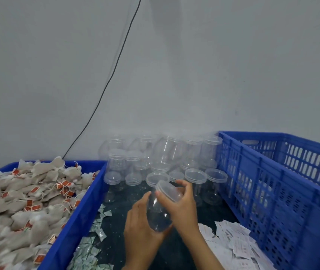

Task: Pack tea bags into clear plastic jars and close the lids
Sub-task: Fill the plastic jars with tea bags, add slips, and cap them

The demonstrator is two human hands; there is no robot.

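We grip an empty jar (158,213) in our left hand (141,228), right hand (182,203) gripping its lid (168,190); next unscrew, then reach tea bags (24,195) at nine o'clock

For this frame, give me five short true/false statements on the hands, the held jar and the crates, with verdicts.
1. The left hand grips the body of a clear jar. True.
2. The right hand holds the jar's lid. True.
3. The held jar is full of tea bags. False: it looks empty.
4. The tea bags lie piled in the blue tray on the left. True.
5. The blue perforated crate on the right holds closed jars. False: the capped empty jars stand outside it, by the wall.
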